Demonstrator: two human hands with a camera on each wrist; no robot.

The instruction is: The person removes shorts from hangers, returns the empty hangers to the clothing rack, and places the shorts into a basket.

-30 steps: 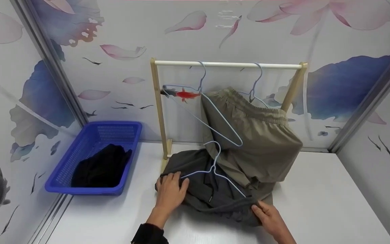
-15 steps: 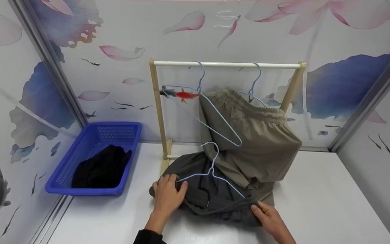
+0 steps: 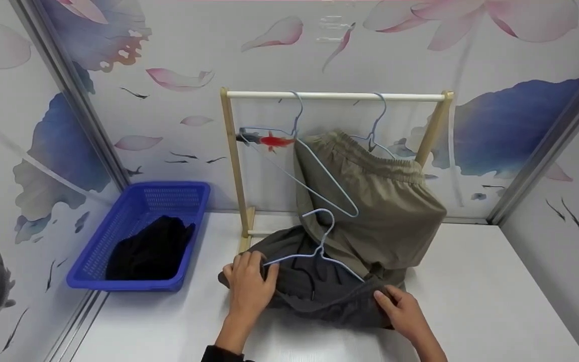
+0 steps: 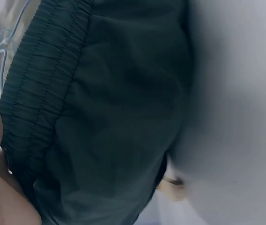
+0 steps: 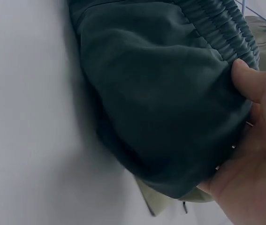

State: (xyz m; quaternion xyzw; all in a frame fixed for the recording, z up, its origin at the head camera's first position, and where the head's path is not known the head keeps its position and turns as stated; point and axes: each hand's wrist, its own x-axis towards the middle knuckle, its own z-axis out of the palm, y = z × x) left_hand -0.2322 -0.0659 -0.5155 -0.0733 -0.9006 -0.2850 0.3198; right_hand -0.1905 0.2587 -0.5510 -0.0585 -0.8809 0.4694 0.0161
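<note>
Dark grey shorts (image 3: 334, 306) with an elastic waistband and a drawstring are held up off the white table. My left hand (image 3: 250, 279) grips the waistband's left end, together with the left side of a light-blue wire hanger (image 3: 322, 251). At the other end my right hand (image 3: 402, 309) pinches the waistband, thumb on the outside. The hanger's lower part sits inside the waist opening, hidden by cloth, and its hook stands up above. In the right wrist view the thumb presses the gathered waistband (image 5: 226, 33). The left wrist view shows the gathered waistband (image 4: 39, 79) beside the left hand.
Behind stands a rack (image 3: 340, 95) with a white rail and wooden posts. Khaki shorts (image 3: 370, 191) hang there on a hanger, beside a bare hanger (image 3: 327, 173). A blue basket (image 3: 88, 281) holding black cloth (image 3: 151, 251) is at the left.
The right hand has risen slightly with its end of the waistband. The left hand has shifted a little left, and the hanger's hook has tipped to the right.
</note>
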